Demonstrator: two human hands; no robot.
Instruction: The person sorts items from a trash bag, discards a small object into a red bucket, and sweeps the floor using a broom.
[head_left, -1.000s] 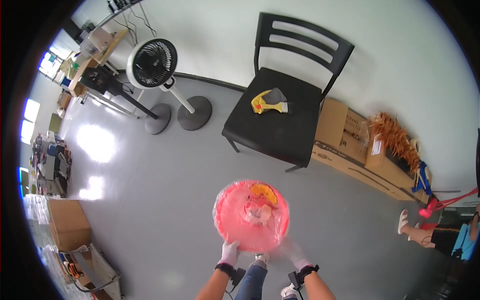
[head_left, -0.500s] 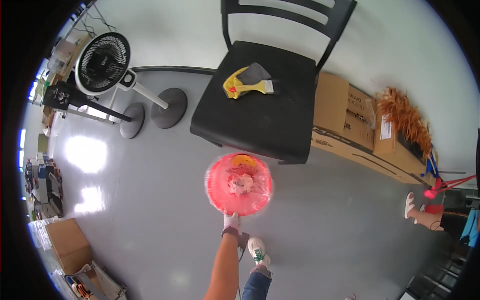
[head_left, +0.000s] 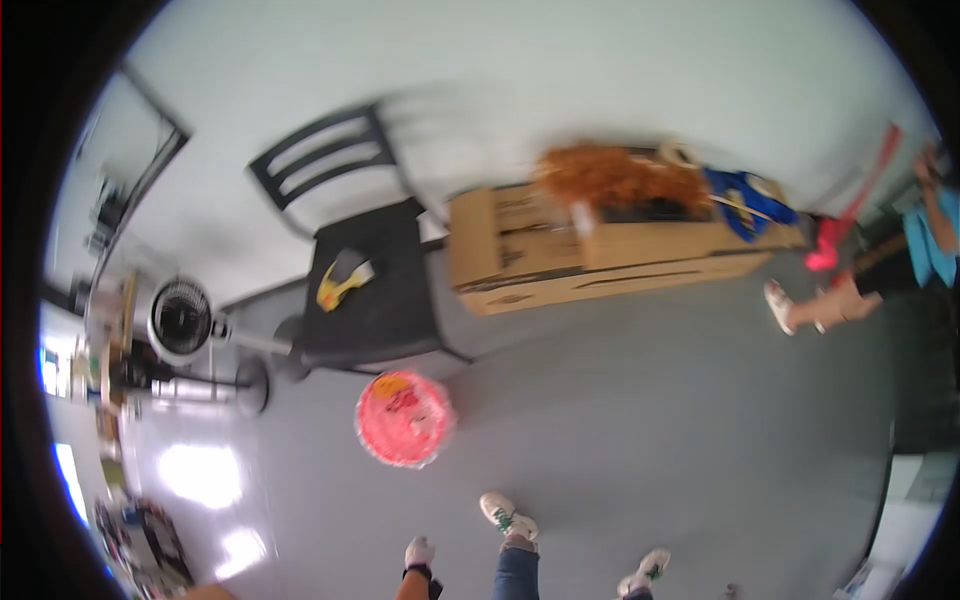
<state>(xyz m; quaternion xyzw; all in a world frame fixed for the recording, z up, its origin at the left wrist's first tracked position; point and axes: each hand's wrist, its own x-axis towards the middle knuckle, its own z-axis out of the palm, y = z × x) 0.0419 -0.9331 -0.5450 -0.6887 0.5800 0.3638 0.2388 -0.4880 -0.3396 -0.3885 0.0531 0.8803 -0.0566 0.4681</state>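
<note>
one gloved left hand [head_left: 421,550], grip unclear, right unseen, pink bin [head_left: 376,432] ahead, well apart

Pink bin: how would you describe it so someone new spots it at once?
Find the black slatted-back chair, left of the long cardboard box. Just past its seat's front edge, on the grey floor, is the pink bin. Unlike the black chair and the white shoe nearby, it is round and pink, with an orange-yellow scrap inside.

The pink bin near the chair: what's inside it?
Inside the pink bin, an orange-yellow piece and some red scraps show, too blurred to identify. Anything beneath them is covered.
</note>
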